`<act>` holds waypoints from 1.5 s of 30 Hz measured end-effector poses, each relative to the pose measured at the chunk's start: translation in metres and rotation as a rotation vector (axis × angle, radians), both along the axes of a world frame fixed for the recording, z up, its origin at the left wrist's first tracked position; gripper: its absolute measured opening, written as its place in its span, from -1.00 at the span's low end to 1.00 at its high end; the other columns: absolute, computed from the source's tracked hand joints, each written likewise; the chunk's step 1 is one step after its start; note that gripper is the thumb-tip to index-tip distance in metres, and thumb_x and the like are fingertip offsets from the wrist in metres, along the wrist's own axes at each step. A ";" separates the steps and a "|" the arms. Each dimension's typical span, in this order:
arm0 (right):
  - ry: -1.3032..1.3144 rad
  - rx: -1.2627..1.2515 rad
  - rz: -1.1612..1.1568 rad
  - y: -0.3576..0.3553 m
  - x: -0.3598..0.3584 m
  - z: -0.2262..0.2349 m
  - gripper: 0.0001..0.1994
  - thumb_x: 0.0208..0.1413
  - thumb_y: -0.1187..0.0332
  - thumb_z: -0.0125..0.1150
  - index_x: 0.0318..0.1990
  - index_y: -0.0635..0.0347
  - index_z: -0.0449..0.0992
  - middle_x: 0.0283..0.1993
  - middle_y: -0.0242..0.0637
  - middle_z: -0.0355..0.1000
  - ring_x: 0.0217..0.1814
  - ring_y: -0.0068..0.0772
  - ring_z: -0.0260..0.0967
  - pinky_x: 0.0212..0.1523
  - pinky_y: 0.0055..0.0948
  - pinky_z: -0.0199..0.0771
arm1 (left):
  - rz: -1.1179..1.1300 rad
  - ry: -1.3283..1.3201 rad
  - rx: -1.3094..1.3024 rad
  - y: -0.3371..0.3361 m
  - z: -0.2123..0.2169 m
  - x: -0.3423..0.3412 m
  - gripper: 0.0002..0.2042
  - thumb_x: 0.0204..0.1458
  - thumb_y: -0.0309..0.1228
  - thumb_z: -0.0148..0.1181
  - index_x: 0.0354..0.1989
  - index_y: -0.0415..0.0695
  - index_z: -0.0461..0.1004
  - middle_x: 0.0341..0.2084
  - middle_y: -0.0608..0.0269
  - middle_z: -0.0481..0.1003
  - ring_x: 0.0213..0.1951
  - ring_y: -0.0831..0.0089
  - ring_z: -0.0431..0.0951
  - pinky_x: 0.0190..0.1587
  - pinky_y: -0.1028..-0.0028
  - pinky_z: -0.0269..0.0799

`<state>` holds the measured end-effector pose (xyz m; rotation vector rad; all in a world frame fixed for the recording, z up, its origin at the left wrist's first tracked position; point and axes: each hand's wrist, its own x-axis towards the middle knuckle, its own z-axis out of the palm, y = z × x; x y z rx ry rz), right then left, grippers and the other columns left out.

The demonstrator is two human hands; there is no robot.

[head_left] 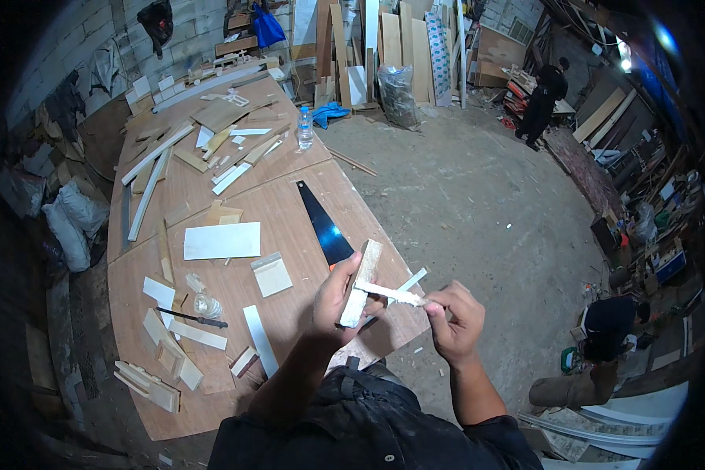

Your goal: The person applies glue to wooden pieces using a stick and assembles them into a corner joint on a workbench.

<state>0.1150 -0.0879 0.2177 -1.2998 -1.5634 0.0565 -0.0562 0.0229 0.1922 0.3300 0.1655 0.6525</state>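
Observation:
My left hand (335, 300) grips a short pale wooden block (367, 265) above the near right edge of the workbench. A thin whitish stick (392, 293) is pinched between the fingers of my right hand (456, 317). Its far end meets the side of the block, and its surface looks rough and coated near my fingers. A handsaw (321, 223) with a dark blade lies on the bench just beyond my left hand. Another narrow white strip (413, 279) shows behind the stick; my hands partly hide it.
The plywood workbench (290, 227) carries a white board (222, 240), a small clear jar (207, 305), a dark slender tool (193, 317) and several wood offcuts. A plastic bottle (305, 129) stands farther back. Two people (544, 102) are across the room on the right, one bent low.

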 end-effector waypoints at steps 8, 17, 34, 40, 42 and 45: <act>-0.020 -0.021 -0.114 -0.008 0.003 -0.004 -0.92 0.06 0.42 0.35 -0.36 0.24 0.64 -0.49 -0.20 0.47 -0.49 -0.26 0.38 -0.44 -0.35 0.32 | -0.029 -0.073 0.079 -0.003 0.005 -0.001 -0.56 0.41 -0.07 -0.23 -0.42 -0.09 0.40 -0.73 0.30 0.27 -0.66 0.49 0.22 -0.53 0.47 0.12; -0.099 0.063 0.040 -0.015 -0.004 -0.010 -0.83 0.11 0.35 0.34 -0.42 0.26 0.58 -0.52 -0.22 0.41 -0.51 -0.30 0.34 -0.45 -0.39 0.28 | -0.042 -0.116 0.073 -0.009 0.002 0.004 -0.54 0.42 -0.08 -0.28 -0.47 -0.07 0.37 -0.76 0.33 0.22 -0.66 0.49 0.19 -0.53 0.47 0.11; -0.065 0.098 0.118 -0.023 0.005 -0.004 -0.89 0.00 0.39 0.41 -0.39 0.22 0.62 -0.52 -0.25 0.45 -0.52 -0.25 0.35 -0.48 -0.32 0.29 | -0.071 -0.101 0.121 -0.018 0.005 0.004 -0.53 0.41 -0.07 -0.27 -0.45 -0.11 0.37 -0.77 0.38 0.18 -0.68 0.54 0.16 -0.56 0.50 0.09; -0.117 0.061 -0.042 -0.021 0.004 -0.003 -0.88 0.03 0.37 0.39 -0.40 0.22 0.61 -0.53 -0.27 0.42 -0.53 -0.24 0.31 -0.48 -0.32 0.28 | -0.094 -0.076 0.109 -0.018 0.002 -0.002 -0.52 0.41 -0.05 -0.24 -0.40 -0.13 0.42 -0.76 0.36 0.22 -0.67 0.54 0.20 -0.56 0.46 0.13; -0.058 0.114 -0.049 -0.021 0.003 -0.004 -0.87 0.04 0.36 0.39 -0.40 0.21 0.61 -0.54 -0.27 0.41 -0.53 -0.24 0.31 -0.48 -0.32 0.28 | -0.049 -0.007 0.145 -0.020 0.004 -0.003 -0.54 0.39 -0.09 -0.25 -0.48 -0.14 0.32 -0.78 0.41 0.10 -0.67 0.52 0.12 -0.58 0.48 0.02; -0.078 0.135 0.038 -0.025 0.000 -0.005 -0.86 0.05 0.34 0.39 -0.40 0.21 0.61 -0.53 -0.27 0.42 -0.53 -0.24 0.32 -0.48 -0.32 0.29 | 0.029 0.122 -0.045 -0.023 0.003 -0.002 -0.54 0.41 -0.05 -0.24 -0.37 -0.13 0.41 -0.73 0.30 0.27 -0.65 0.51 0.24 -0.55 0.45 0.14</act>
